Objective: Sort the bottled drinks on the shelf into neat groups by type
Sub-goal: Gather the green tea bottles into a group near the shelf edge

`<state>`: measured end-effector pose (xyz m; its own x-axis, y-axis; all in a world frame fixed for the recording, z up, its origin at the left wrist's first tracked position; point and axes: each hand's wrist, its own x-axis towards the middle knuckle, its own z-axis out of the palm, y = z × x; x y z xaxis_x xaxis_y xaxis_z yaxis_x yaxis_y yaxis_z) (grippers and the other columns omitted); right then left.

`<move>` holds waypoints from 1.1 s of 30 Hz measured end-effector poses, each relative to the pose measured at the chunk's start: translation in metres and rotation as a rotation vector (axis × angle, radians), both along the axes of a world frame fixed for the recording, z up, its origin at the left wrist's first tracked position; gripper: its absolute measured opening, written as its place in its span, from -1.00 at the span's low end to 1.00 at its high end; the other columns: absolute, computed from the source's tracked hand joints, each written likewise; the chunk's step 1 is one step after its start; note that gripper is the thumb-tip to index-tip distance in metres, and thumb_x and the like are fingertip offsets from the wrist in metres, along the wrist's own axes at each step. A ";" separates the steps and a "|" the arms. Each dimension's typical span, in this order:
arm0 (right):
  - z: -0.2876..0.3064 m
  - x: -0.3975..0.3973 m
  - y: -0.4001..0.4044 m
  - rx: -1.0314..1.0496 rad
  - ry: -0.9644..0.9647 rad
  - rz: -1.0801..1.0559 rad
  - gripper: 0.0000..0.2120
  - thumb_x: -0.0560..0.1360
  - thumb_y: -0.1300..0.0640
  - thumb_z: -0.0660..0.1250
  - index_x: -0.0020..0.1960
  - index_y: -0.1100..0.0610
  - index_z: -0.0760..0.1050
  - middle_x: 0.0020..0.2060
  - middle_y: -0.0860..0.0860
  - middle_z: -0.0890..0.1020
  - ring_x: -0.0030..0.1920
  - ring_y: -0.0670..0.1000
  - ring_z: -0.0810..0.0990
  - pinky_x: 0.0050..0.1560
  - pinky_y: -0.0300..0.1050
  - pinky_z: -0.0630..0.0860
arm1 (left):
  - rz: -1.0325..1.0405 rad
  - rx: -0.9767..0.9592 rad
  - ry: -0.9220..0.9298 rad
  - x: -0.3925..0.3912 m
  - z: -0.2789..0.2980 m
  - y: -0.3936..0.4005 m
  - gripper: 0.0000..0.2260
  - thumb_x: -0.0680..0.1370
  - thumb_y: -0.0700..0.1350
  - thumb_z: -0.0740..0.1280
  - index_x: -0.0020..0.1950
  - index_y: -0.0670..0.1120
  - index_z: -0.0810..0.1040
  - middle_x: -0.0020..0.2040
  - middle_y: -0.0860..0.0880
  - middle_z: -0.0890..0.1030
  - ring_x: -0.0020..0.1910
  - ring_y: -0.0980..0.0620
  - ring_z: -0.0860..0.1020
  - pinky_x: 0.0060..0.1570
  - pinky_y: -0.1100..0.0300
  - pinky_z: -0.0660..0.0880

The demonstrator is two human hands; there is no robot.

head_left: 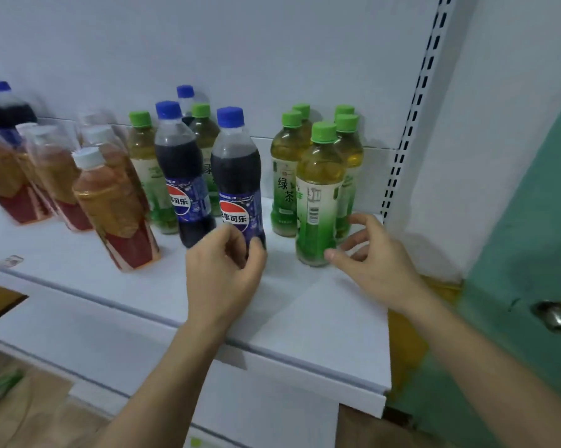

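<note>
On the white shelf (305, 302) stand bottled drinks. A cola bottle with a blue cap (237, 176) stands front centre; my left hand (227, 273) curls around its base, fingers touching it. A second cola bottle (179, 176) is just left of it. At the right is a cluster of several green-capped green tea bottles; the front one (318, 195) has my right hand (369, 253) beside its base, fingers spread, thumb tip touching it. Two more green tea bottles (143, 169) stand behind the colas. Several white-capped red tea bottles (114, 208) fill the left.
A large cola bottle (4, 114) stands at the far left back, another blue cap (185, 92) behind the middle group. A slotted shelf upright (411, 101) rises on the right, with a green door and metal knob (554, 315) beyond. Lower shelves sit below.
</note>
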<state>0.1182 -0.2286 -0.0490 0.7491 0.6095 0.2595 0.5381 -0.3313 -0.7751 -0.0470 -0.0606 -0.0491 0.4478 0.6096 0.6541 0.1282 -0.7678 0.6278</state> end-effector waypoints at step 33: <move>0.010 -0.021 0.114 -0.050 -0.054 0.127 -0.48 0.48 -0.04 0.52 0.33 0.02 0.39 -0.21 -0.05 0.70 -0.16 -0.05 0.70 0.03 0.06 0.65 | 0.135 0.067 0.091 -0.032 -0.001 0.032 -0.67 0.53 0.00 0.43 -0.26 -0.08 0.34 -0.41 0.05 0.42 -0.43 0.07 0.40 -0.46 0.15 0.32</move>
<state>0.0975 -0.1145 -0.0389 0.6511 0.7115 0.2644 0.6185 -0.2955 -0.7281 -0.0794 -0.0281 -0.0501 0.4241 0.6248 0.6556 0.2873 -0.7793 0.5569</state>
